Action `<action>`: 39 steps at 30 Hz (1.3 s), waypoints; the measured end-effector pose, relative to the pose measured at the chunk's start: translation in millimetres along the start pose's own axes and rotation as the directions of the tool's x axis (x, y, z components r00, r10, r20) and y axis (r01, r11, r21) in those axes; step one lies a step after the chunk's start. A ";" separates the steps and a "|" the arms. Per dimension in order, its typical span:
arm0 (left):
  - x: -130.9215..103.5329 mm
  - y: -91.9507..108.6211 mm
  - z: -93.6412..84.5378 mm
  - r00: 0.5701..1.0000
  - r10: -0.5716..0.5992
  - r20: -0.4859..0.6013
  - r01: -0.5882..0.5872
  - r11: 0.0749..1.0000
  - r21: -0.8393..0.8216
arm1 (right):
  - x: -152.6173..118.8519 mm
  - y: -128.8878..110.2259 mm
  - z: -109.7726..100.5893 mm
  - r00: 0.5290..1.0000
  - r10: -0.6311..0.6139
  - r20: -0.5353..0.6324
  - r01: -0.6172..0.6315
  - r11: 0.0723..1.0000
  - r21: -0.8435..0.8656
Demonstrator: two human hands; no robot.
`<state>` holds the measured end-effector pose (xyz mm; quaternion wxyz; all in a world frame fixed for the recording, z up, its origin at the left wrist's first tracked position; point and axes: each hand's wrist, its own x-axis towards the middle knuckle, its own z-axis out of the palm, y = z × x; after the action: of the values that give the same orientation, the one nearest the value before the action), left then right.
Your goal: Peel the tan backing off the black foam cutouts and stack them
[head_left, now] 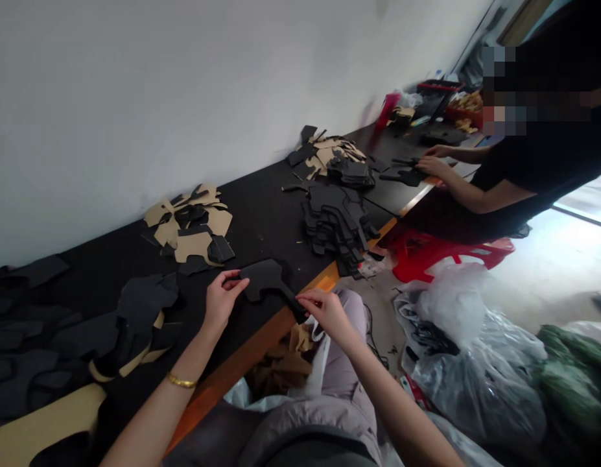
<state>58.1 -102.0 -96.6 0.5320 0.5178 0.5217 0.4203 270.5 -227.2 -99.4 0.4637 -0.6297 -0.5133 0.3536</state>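
A flat black cut-out piece, with a broad body and a narrow arm, lies at the front edge of the dark table. My left hand pinches its left end between thumb and fingers. At the end of the narrow arm, my right hand grips the piece with thumb and forefinger. Beyond my left hand is a heap of tan and black cut pieces. A stack of similar black pieces stands farther along the table, past my right hand.
More black pieces cover the table's left end. A second tan-and-black heap lies by the wall. At right, a co-worker handles black pieces. Below are a red stool, plastic bags and brown scraps near my legs.
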 end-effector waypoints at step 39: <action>0.3 2.8 1.1 0.999 0.034 0.013 -0.035 0.994 0.106 | 36.0 -33.9 53.7 0.846 -0.373 0.381 0.529 0.492 -0.692</action>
<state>59.5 -101.5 -93.9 0.4995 0.5566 0.5313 0.3980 218.3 -178.9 -83.4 0.1736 -0.5737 -0.8002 0.0185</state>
